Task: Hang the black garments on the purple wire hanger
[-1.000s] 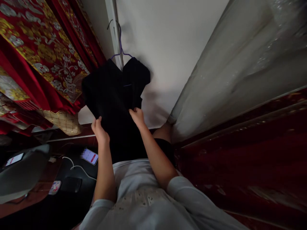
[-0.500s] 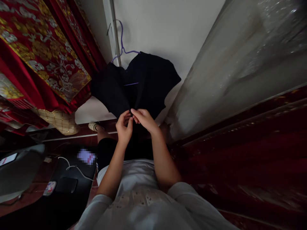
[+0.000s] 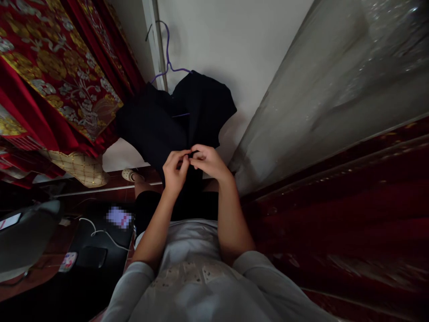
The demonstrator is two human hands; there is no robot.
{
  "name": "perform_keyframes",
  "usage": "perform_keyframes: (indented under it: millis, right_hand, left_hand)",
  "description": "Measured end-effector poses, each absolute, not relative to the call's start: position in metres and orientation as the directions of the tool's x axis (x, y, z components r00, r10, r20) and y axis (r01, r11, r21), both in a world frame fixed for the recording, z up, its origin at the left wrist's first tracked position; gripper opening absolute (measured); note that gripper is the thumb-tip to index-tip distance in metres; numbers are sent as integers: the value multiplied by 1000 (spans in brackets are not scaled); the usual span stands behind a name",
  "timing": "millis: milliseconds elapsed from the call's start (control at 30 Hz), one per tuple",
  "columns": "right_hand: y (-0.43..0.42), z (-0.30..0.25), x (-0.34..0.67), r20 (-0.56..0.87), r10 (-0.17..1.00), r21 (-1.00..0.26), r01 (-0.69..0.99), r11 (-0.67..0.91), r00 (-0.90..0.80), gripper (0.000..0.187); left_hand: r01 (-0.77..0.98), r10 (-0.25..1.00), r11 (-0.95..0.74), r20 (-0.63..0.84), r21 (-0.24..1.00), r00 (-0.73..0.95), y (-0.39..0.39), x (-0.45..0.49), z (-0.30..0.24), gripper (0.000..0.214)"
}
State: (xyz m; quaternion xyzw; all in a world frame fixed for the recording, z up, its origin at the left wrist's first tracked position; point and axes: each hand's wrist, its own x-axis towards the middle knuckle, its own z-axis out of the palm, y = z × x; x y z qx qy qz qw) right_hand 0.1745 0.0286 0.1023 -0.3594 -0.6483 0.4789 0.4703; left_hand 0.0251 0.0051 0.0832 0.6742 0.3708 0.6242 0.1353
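A dark shirt-like garment [image 3: 150,120] hangs in front of me on a purple hanger [image 3: 168,62], its front partly parted so the hanger's lower bar shows. My left hand [image 3: 174,169] pinches the garment's front edge between thumb and fingers. Close against it, fingertips nearly meeting, my right hand [image 3: 209,162] is closed on the other side of the same edge. Whatever small part lies between the fingertips, perhaps a fastening, is too dark and too small to make out.
Red embroidered cloth [image 3: 63,67] hangs at the left. Below it a black bench [image 3: 100,241] carries a phone [image 3: 119,217], a white cable [image 3: 97,231] and a dark flat object. Plastic-like sheeting [image 3: 321,89] slopes down on the right, above a dark red surface [image 3: 345,201].
The garment has shifted a little to the left. My right hand has moved slightly right and its fingers have changed their hold, while the left hand stays near the same spot.
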Motion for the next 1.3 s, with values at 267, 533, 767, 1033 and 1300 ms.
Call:
perform_keyframes:
  millis: [267, 533, 767, 1033, 1300]
  right_hand:
    - [32, 91, 158, 323, 944, -936, 126, 328, -60, 15]
    - [41, 84, 157, 417, 909, -901, 128, 415, -7, 25]
    - [30, 89, 154, 380, 921, -908, 156, 388, -80, 24]
    - [33, 115, 174, 398, 878, -859, 229, 458, -265, 20]
    - [-90, 219, 164, 843, 466, -538, -446, 715, -270, 15]
  left_hand:
    - [342, 723, -654, 691, 675, 17, 21, 14, 76, 21]
    - [484, 650, -738, 688, 470, 323, 46, -2, 104, 13]
    - [528, 571, -786, 704, 321, 422, 124, -34, 151, 15]
    - [436, 530, -820, 779, 370, 335, 206, -55, 235, 12]
    - [483, 486, -835, 767, 265, 419, 164, -56, 236, 31]
